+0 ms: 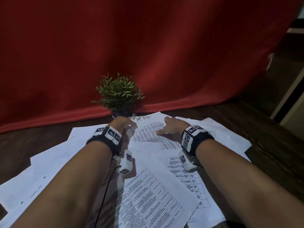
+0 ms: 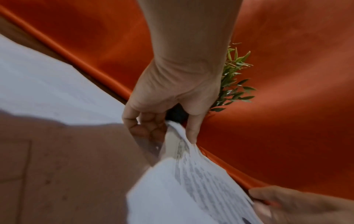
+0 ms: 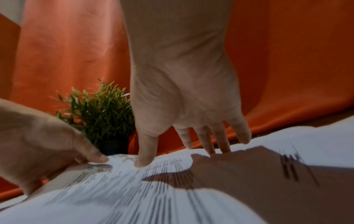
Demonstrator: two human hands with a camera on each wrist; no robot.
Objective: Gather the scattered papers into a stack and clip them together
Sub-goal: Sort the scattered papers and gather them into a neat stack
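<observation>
Several white printed papers (image 1: 148, 186) lie scattered and overlapping on the dark wooden table (image 1: 24, 145). My left hand (image 1: 125, 124) pinches the left edge of the far printed sheet (image 1: 148, 134) between thumb and curled fingers; in the left wrist view my left hand (image 2: 168, 128) lifts that sheet (image 2: 191, 174) off the table. My right hand (image 1: 171, 129) rests with straight, spread fingers on the same sheet; the right wrist view shows its fingertips (image 3: 141, 163) pressing the paper (image 3: 134, 189). No clip is visible.
A small green potted plant (image 1: 120, 94) stands just beyond my left hand, against a red cloth backdrop (image 1: 148, 46). Blank sheets (image 1: 49, 162) spread to the left and one (image 1: 230, 134) to the right. The table edge runs at the right.
</observation>
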